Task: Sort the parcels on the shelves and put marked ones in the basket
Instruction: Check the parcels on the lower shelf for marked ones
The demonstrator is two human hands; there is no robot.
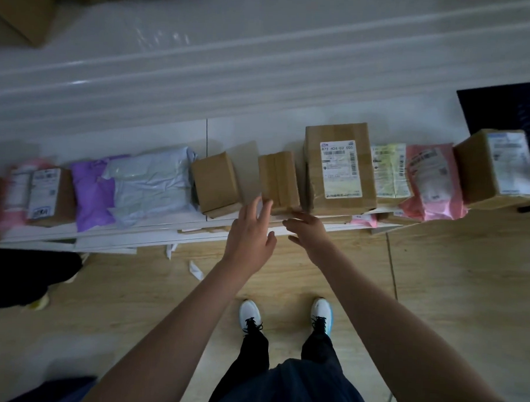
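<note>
1. While both my arms stretch out over the shelf [140,238], nothing is in my grip: my left hand [252,230] has its fingers spread loose and wide, the tips just at the near face of the small taped box [278,181]; my right hand [308,230] is flat and relaxed just beside that box's near right corner, holding nothing.
2. Parcels line the shelf from end to end. At the left end sit a pink bag [10,195] and a labelled box [47,196], then a purple bag [89,193], a grey bag [153,183] and a plain box [216,183].
3. Right of my hands stands the big labelled box [339,167], then a pale yellow-labelled parcel [389,171], a pink labelled bag [431,183] and a box [496,165] at the right end.
4. No basket in sight from here, so I can't say how many have gone in.
5. My read: a full row is left to check, so plenty of sorting remains. The taped box looks to be next.
</note>
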